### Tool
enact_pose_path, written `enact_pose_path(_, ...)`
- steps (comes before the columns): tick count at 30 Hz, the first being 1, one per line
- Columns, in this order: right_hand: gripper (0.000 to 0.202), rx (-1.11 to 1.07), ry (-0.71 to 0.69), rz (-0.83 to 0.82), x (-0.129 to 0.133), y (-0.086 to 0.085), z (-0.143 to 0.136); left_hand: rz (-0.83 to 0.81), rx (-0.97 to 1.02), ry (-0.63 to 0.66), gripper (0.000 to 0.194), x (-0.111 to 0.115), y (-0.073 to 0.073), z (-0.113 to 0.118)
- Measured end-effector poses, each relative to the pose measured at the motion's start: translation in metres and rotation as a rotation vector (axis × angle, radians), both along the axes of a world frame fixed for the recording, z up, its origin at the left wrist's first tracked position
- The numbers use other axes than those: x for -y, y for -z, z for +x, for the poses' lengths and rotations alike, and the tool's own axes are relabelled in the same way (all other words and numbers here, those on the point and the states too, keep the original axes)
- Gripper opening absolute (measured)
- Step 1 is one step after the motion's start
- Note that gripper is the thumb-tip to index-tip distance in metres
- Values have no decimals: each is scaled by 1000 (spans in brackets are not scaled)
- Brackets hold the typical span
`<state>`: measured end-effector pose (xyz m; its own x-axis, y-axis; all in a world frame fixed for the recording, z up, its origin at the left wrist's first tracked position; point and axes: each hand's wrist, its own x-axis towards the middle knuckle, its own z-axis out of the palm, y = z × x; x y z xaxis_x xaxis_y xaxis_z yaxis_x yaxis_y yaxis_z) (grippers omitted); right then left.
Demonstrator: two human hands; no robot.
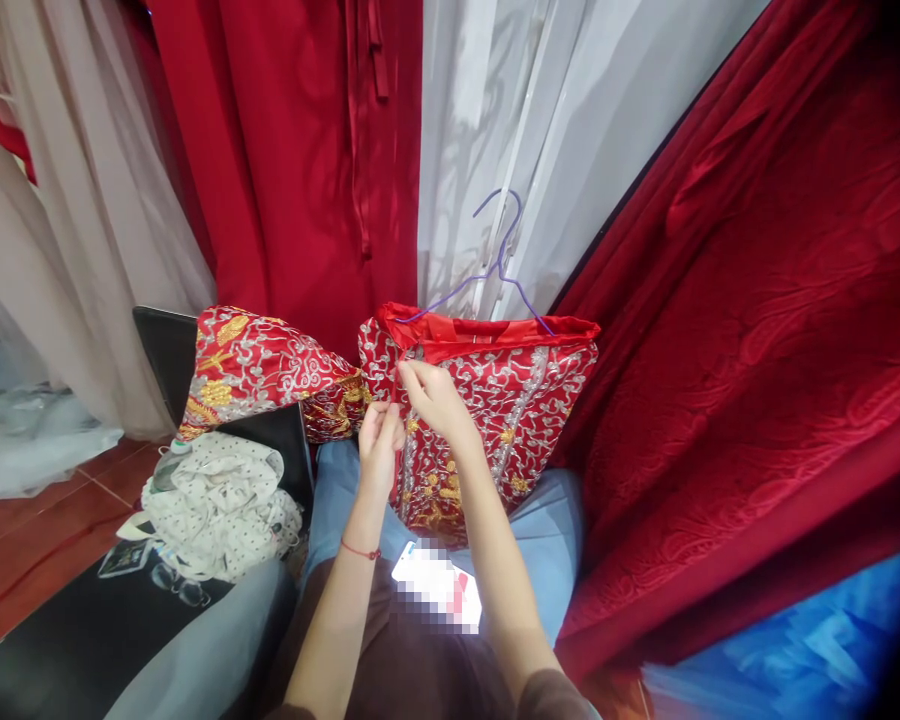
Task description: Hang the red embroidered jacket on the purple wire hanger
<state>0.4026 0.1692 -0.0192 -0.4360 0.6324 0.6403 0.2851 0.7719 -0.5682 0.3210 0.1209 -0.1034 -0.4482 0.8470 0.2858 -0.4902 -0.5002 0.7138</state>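
A red garment (pixel 495 410) with silver and gold embroidery lies across my lap, a purple wire hanger (pixel 504 250) rising from its red-lined top. My right hand (pixel 436 398) pinches the cloth just below that top edge, left of the hanger's centre. Lower down, my left hand (pixel 381 440) is closed on the same opening edge, thumb against fingers. Any small part between the fingertips is too hidden to make out. An embroidered sleeve-like part (pixel 262 370) spreads out to the left, over a black chair.
A lit phone (pixel 435 585) rests on my lap. Crumpled dotted white cloth (pixel 217 505) and glasses (pixel 180 585) lie on a black surface at left. Red gowns (pixel 292 150) hang ahead and at right, beside a white curtain (pixel 555 130). Blue tulle (pixel 802 640) is at lower right.
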Motion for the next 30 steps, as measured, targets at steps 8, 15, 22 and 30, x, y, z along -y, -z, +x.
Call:
enact_pose_path(8,25,-469,-146,-307,-9,52,5,-30,-28,38,39,-4,8,-6)
enact_pose_path(15,17,-217,-305,-355,-9,57,3,-98,-118,56,39,3,0,-22)
enact_pose_path(22,15,-48,52,-106,-35,42,37,-161,-333,22,40,-14,-21,-50)
enact_pose_path(30,21,-137,894,110,-75,-2,87,-201,-951,-649,15,-46,-79,-87)
